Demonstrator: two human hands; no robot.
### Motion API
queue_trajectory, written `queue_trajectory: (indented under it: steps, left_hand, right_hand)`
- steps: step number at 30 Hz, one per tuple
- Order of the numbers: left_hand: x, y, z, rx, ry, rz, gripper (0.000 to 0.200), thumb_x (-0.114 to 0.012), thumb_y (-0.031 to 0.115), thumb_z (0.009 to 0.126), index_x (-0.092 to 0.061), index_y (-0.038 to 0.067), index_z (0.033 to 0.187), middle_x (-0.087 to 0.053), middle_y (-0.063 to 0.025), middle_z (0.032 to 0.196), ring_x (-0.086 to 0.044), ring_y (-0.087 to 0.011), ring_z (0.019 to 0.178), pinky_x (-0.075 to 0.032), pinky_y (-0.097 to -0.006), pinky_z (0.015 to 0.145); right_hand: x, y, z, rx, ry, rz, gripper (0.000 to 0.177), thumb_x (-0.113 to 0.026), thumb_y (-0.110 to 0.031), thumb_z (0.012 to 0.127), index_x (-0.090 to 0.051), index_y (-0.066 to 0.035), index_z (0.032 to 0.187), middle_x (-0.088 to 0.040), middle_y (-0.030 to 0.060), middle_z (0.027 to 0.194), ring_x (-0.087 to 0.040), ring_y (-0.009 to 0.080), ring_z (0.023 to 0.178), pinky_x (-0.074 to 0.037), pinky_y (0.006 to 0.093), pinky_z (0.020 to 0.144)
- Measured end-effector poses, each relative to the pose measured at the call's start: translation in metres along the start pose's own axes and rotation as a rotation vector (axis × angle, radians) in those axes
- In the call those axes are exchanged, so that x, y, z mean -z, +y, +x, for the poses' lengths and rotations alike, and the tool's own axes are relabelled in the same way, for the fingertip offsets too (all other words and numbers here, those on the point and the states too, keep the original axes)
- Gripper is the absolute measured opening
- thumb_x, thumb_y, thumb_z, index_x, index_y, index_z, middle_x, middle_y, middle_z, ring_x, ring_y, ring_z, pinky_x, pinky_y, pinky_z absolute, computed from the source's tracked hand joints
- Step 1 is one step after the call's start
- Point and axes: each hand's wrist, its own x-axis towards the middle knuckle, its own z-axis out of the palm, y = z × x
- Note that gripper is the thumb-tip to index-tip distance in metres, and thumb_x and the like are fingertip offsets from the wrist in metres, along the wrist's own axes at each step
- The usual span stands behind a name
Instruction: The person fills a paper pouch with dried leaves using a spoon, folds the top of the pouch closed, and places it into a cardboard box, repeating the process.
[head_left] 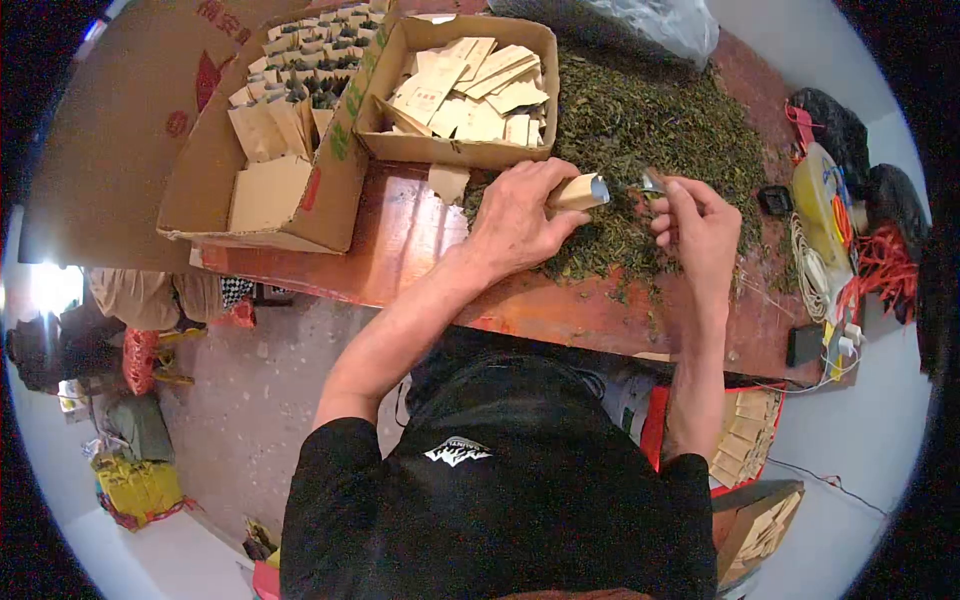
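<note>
My left hand [520,215] is closed around a small brown paper packet [577,193], tilted on its side with its silvery open mouth facing right. Across from that mouth, my right hand [697,215] pinches a small shiny scoop [653,181] between thumb and fingertips; most of its handle is hidden by the fingers. Both hands hover over a wide heap of dried green-brown leaves [660,110] spread on the reddish wooden table [400,215]. A torn scrap of brown paper [449,183] lies left of the left hand.
A cardboard box [458,152] of flat paper packets stands behind the left hand. Left of it, a longer carton [270,200] holds rows of upright filled packets. Clear plastic [680,30] lies at the back. Cords and bags [825,210] crowd the right edge.
</note>
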Motion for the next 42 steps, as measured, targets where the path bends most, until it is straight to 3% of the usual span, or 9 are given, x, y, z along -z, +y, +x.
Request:
queue_trajectory:
  steps: [24, 30, 33, 36, 42]
  left_hand:
    - [-0.002, 0.000, -0.001, 0.069, 0.045, -0.051, 0.050, -0.085, 0.027, 0.081, -0.063, 0.004, 0.120, -0.071, -0.0197, 0.106, -0.069, -0.0394, 0.101, -0.056, -0.0468, 0.087]
    - [-0.001, 0.000, 0.000, 0.063, 0.053, -0.044, 0.053, -0.085, 0.028, 0.082, -0.062, 0.004, 0.122, -0.071, -0.0207, 0.106, -0.070, -0.0404, 0.100, -0.056, -0.0473, 0.086]
    - [-0.002, -0.001, 0.000, 0.059, 0.059, -0.041, 0.053, -0.085, 0.029, 0.082, -0.062, 0.003, 0.122, -0.071, -0.0210, 0.105, -0.070, -0.0406, 0.099, -0.056, -0.0470, 0.086]
    - [-0.003, -0.002, 0.000, 0.058, 0.066, -0.048, 0.053, -0.086, 0.028, 0.082, -0.062, 0.004, 0.122, -0.071, -0.0211, 0.105, -0.070, -0.0404, 0.099, -0.057, -0.0465, 0.085]
    - [-0.001, 0.001, 0.000, 0.091, 0.058, -0.075, 0.051, -0.087, 0.027, 0.082, -0.063, 0.004, 0.121, -0.072, -0.0211, 0.104, -0.071, -0.0396, 0.098, -0.057, -0.0455, 0.083]
  right_hand:
    - [-0.011, -0.040, -0.028, 0.076, -0.058, -0.111, 0.018, -0.066, -0.013, 0.102, -0.076, 0.000, 0.111, -0.075, 0.0065, 0.082, -0.068, 0.0091, 0.066, -0.054, 0.0236, 0.055]
    - [-0.017, -0.035, -0.027, 0.257, -0.047, -0.309, 0.018, -0.066, -0.011, 0.102, -0.076, -0.002, 0.114, -0.076, 0.0045, 0.082, -0.066, 0.0059, 0.065, -0.051, 0.0218, 0.055]
    - [-0.018, -0.035, -0.027, 0.484, -0.043, -0.530, 0.017, -0.066, -0.007, 0.100, -0.076, -0.001, 0.113, -0.077, 0.0070, 0.082, -0.068, 0.0080, 0.067, -0.053, 0.0246, 0.058]
    - [-0.025, -0.040, -0.028, 0.707, -0.006, -0.629, 0.010, -0.071, -0.006, 0.095, -0.074, -0.003, 0.104, -0.074, 0.0150, 0.088, -0.073, 0.0277, 0.069, -0.057, 0.0351, 0.063]
    - [-0.026, -0.034, -0.029, 0.959, -0.011, -0.795, 0.024, -0.073, -0.001, 0.089, -0.071, -0.006, 0.112, -0.072, 0.0129, 0.089, -0.072, 0.0289, 0.076, -0.057, 0.0406, 0.064]
